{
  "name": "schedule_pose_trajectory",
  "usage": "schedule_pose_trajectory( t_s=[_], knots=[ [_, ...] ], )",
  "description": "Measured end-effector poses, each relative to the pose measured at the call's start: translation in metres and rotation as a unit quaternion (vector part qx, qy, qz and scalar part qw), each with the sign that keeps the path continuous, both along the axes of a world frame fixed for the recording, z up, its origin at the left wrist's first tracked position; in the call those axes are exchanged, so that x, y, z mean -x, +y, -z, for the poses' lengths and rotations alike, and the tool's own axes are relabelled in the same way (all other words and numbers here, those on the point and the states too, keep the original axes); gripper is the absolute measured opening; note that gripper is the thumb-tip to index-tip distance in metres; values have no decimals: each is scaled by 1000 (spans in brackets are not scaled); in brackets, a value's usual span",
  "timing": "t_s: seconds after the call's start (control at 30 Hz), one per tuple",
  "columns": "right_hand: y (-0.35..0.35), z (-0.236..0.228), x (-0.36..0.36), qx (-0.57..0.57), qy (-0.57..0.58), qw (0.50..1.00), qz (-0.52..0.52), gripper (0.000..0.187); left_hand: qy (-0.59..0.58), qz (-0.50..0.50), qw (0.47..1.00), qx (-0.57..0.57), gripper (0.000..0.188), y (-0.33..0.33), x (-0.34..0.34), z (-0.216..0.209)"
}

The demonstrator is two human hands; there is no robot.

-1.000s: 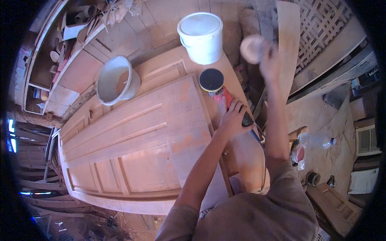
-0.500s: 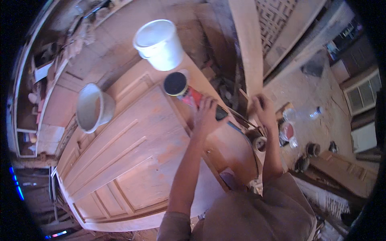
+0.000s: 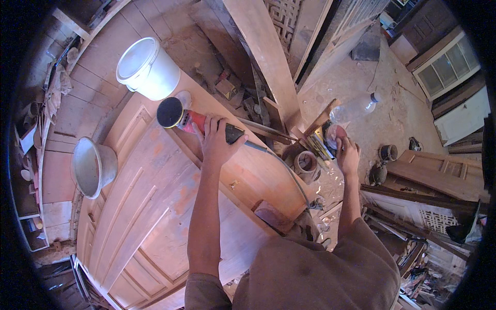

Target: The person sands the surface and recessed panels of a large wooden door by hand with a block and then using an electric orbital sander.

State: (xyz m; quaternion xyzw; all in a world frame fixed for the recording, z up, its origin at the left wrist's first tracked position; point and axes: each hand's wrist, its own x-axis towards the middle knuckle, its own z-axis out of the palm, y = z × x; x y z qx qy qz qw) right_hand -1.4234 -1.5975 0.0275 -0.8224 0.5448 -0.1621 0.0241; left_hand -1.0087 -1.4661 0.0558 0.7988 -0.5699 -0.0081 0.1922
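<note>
My left hand (image 3: 216, 144) is closed around the black-and-red body of a disc sander (image 3: 192, 122). The sander rests on a wooden door panel, its round black pad tipped up and away from the wood. A grey cord (image 3: 279, 163) trails from its rear end over the panel's edge. Past that edge, my right hand (image 3: 348, 155) has its fingers bent against the near rim of a round reddish disc (image 3: 336, 133), like a sanding disc. The thumb side is partly hidden. A clear plastic bottle (image 3: 356, 107) lies just beyond the disc.
A white lidded bucket (image 3: 160, 77) and a grey tub (image 3: 106, 165) stand along the far left of the carved panel (image 3: 170, 206). A brown block (image 3: 274, 216) sits near me. Planks (image 3: 258, 51) lean ahead; a roll-shaped ring (image 3: 306, 163) and scraps lie below on the right.
My right hand has reached over to the reddish disc, its fingers now at the disc. My left hand still holds the sander on the panel. The whole view has shifted.
</note>
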Motion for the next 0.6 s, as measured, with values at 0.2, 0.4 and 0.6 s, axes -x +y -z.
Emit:
schedule_pose_trajectory(
  t_s=[0.2, 0.4, 0.6],
  knots=[
    [-29, -5, -9, -82, -43, 995, 41, 20, 28, 9, 999, 22, 81, 2, -6, 7],
    [-31, -21, -11, -143, 28, 989, 15, 27, 1, -6, 1000, 13, 81, 2, -2, 6],
    [-57, -4, 18, -202, 3, 977, -70, 24, -6, -1, 1000, 25, 79, -3, 1, 6]
  ],
)
